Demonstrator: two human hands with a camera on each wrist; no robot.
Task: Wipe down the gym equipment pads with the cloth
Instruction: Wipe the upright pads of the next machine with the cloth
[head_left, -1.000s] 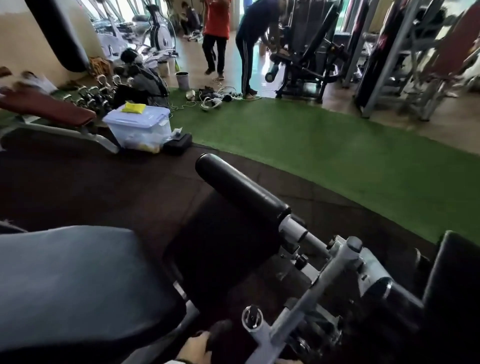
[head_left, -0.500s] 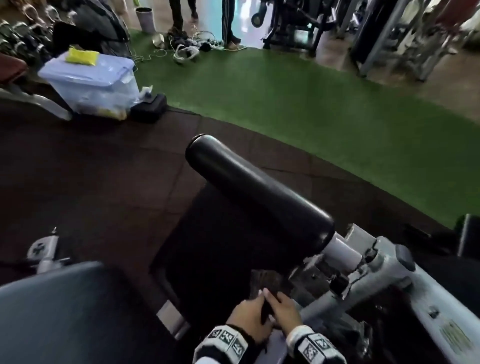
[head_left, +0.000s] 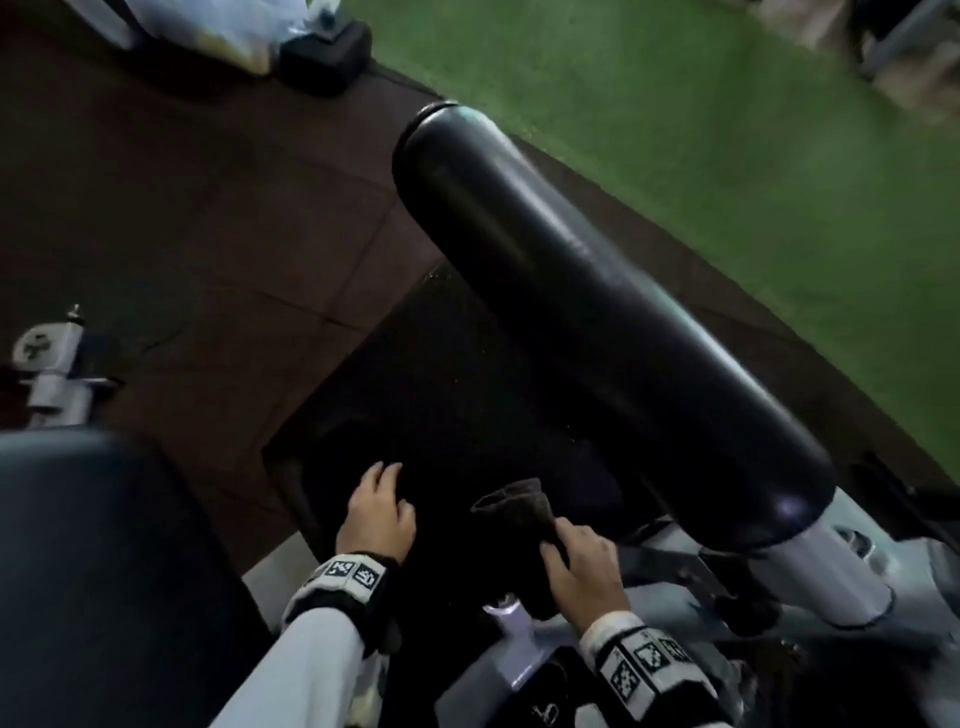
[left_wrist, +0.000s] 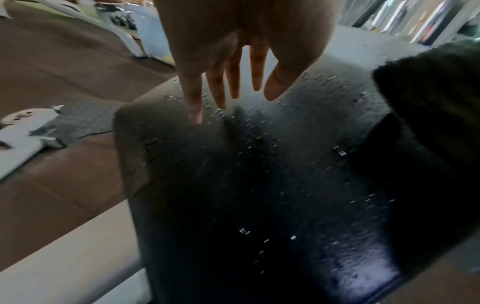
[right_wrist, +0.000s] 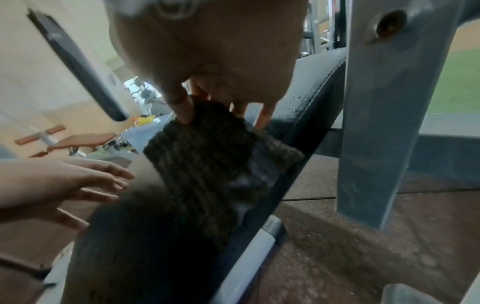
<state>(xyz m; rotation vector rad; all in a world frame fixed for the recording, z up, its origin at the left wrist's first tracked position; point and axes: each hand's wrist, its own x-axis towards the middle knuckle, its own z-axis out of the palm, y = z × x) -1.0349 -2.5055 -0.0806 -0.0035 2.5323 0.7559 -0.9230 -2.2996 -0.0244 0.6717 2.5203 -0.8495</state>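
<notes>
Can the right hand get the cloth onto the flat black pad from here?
Probably yes. The right hand already pinches the cloth, which hangs just over the flat black pad. The left hand hovers open beside it, not across the path.

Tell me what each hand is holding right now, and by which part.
The right hand has its grip on the dark cloth, pinched at its upper edge, the rest hanging free. The left hand holds nothing; its fingers are spread over the wet flat pad.

Person: 2 pale grey long sleeves (head_left: 311, 660); black wristband (head_left: 345, 582) on each wrist, carrying square black-and-white coded markers (head_left: 647, 657).
</notes>
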